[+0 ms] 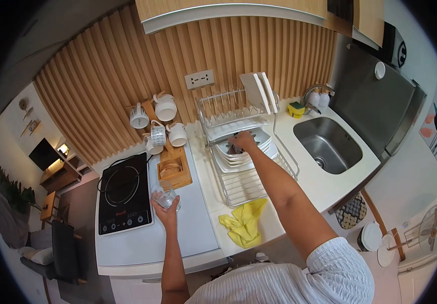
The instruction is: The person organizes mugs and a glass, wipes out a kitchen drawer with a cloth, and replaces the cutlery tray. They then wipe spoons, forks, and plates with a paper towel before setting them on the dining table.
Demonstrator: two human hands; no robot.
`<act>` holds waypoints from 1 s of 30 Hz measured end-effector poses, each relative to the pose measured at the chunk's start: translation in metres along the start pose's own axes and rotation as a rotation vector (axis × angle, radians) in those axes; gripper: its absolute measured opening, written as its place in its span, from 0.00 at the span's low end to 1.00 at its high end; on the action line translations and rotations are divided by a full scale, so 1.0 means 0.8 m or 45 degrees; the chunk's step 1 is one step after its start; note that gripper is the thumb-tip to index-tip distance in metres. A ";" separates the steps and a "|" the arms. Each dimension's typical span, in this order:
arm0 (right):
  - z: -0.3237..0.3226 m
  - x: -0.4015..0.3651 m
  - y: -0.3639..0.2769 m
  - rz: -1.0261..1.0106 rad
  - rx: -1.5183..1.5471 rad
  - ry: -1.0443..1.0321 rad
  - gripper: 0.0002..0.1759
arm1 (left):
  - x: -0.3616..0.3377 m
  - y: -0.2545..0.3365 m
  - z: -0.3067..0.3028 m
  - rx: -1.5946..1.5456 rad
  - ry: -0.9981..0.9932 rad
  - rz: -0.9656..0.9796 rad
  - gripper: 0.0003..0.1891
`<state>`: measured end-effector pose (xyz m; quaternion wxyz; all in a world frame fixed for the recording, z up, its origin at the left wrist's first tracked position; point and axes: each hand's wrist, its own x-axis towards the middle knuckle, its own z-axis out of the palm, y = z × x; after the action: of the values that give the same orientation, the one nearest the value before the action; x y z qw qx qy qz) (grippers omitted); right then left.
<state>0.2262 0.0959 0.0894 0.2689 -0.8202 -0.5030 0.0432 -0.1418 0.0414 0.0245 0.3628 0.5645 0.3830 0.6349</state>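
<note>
My left hand (165, 213) is wrapped round a clear drinking glass (163, 191), held over the white counter beside the cooktop. My right hand (243, 141) reaches into the top of a stack of white square bowls (262, 140) on the metal dish rack (243, 191). Its fingers are closed and point down at something dark and patterned (234, 148) inside the top bowl; what it is I cannot make out. Below the bowls lie white plates (228, 164). A crumpled yellow cloth (243, 223) rests at the counter's front edge, close to the rack.
White mugs (165, 109) hang on a wooden stand, with a wooden coaster holder (175, 172) below. Left stands a black induction cooktop (123, 195). White boards (259, 93) lean upright in the rack. Right are a steel sink (327, 144), faucet (313, 91) and yellow-green sponge (296, 108).
</note>
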 end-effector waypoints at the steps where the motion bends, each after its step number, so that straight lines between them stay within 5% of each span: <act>1: -0.011 -0.004 -0.006 0.100 0.053 -0.142 0.31 | -0.001 0.001 0.001 0.013 0.013 -0.022 0.38; 4: -0.039 -0.018 -0.025 0.364 0.101 -0.319 0.27 | -0.004 0.003 0.003 0.032 0.042 -0.054 0.38; 9: -0.048 -0.013 -0.022 0.414 0.106 -0.266 0.28 | -0.021 0.037 0.010 0.114 0.068 -0.023 0.40; 11: -0.044 -0.007 -0.011 0.377 0.124 -0.257 0.28 | -0.041 0.089 0.033 0.960 0.389 0.486 0.40; 12: -0.043 -0.005 -0.009 0.350 0.138 -0.247 0.28 | -0.042 0.093 0.049 0.962 0.394 0.497 0.40; 14: -0.042 0.000 -0.004 0.352 0.188 -0.206 0.25 | -0.044 0.101 0.087 0.705 0.055 0.842 0.30; 16: -0.026 0.017 0.015 0.247 0.244 -0.214 0.20 | -0.015 0.114 0.139 0.679 -0.353 0.905 0.17; 20: -0.025 0.021 0.045 0.125 0.833 -0.262 0.13 | 0.069 0.053 0.230 0.855 -0.659 1.038 0.15; 22: -0.090 -0.018 0.022 0.335 0.941 -0.539 0.12 | 0.093 0.027 0.250 1.078 -0.697 1.151 0.15; 26: -0.136 -0.068 0.047 0.201 0.829 -0.609 0.11 | 0.109 0.018 0.265 1.488 -0.741 1.373 0.11; 30: -0.150 -0.127 0.092 0.084 1.160 -0.748 0.12 | 0.111 0.020 0.265 1.553 -0.775 1.422 0.09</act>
<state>0.2762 -0.0639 0.1353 0.4439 -0.5894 -0.4613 0.4928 0.0594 0.1300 0.0925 -0.2789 0.9093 0.2102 0.2262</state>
